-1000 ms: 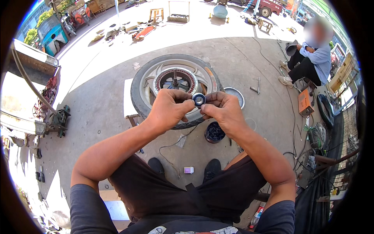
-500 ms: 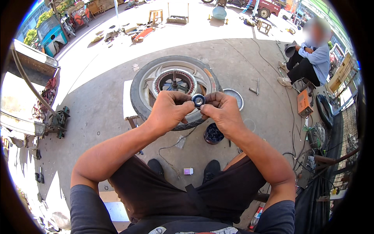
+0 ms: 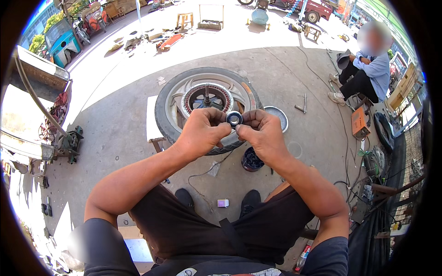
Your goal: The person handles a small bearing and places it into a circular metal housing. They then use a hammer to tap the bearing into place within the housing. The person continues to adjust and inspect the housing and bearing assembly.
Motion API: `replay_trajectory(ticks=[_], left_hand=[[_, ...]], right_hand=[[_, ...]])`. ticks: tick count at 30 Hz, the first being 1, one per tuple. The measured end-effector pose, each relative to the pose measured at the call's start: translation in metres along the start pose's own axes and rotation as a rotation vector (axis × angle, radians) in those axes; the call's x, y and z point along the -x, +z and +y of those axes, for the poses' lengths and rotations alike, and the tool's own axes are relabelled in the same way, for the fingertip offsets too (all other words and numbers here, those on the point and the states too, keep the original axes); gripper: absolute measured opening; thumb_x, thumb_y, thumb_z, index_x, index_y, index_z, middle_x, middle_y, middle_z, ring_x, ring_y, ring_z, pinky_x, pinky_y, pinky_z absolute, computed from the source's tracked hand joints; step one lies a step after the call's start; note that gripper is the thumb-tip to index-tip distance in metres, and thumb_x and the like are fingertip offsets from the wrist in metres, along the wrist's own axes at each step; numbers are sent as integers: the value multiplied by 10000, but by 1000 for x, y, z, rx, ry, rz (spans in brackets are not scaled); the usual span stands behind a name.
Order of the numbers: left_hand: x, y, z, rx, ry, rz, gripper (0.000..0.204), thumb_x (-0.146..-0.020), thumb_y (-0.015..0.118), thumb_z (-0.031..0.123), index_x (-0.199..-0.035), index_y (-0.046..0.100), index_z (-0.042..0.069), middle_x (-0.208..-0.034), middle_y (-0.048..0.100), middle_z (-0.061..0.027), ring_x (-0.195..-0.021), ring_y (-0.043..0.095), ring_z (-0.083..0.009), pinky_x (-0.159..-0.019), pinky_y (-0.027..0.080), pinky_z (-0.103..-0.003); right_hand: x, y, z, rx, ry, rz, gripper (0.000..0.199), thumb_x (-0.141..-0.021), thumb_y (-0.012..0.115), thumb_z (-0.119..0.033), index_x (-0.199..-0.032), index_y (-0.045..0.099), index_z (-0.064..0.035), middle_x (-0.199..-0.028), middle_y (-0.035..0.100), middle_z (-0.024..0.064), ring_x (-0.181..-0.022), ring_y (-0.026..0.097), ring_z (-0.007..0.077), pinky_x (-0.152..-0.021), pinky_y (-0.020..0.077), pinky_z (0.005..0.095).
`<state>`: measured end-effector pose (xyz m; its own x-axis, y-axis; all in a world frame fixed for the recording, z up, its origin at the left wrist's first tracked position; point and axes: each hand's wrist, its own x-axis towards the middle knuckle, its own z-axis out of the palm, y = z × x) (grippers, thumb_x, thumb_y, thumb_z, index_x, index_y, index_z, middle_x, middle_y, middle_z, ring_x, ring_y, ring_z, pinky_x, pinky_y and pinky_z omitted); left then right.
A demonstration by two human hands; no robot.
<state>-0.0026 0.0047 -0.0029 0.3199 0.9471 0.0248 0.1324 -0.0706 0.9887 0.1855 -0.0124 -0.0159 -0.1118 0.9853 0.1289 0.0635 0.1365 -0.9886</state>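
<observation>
A small round metal bearing is pinched between the fingertips of both hands, held up in front of me. My left hand grips its left side and my right hand grips its right side. Below the hands, on the concrete ground, lies a wheel with a black tyre, a silver rim and a motor hub with copper windings at its centre. A small dark round tub stands on the ground just under my right wrist.
A round metal cover plate lies right of the wheel, a T-shaped wrench beyond it. A person in a blue shirt sits at the upper right beside an orange box. Cables and tools crowd the right edge; a small white box lies by my feet.
</observation>
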Motion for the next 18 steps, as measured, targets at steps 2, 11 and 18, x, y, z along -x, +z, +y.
replay_trajectory(ticks=[2, 11, 18], left_hand=[[-1, 1, 2, 20, -7, -28, 234, -848, 652, 92, -992, 663, -92, -863, 657, -72, -683, 610, -98, -554, 555, -259], [3, -14, 5, 572, -129, -284, 305, -950, 652, 289, -1106, 639, 27, -766, 527, 27, -680, 491, -67, -584, 463, -267], [-1, -11, -4, 773, -219, -376, 283, -976, 622, 364, -973, 626, 81, -777, 501, 41, -656, 393, -62, -548, 339, -234]], right_hand=[[0, -2, 1, -77, 11, -7, 252, -818, 693, -51, -1008, 630, 100, -832, 684, 90, -716, 641, 103, -646, 518, 233], [-1, -10, -7, -360, 84, -131, 262, -847, 711, -81, -1047, 637, 70, -892, 696, 98, -738, 663, 135, -677, 555, 253], [0, -14, -4, -386, 76, -161, 273, -847, 715, -62, -1068, 643, 79, -930, 702, 117, -774, 672, 136, -697, 562, 259]])
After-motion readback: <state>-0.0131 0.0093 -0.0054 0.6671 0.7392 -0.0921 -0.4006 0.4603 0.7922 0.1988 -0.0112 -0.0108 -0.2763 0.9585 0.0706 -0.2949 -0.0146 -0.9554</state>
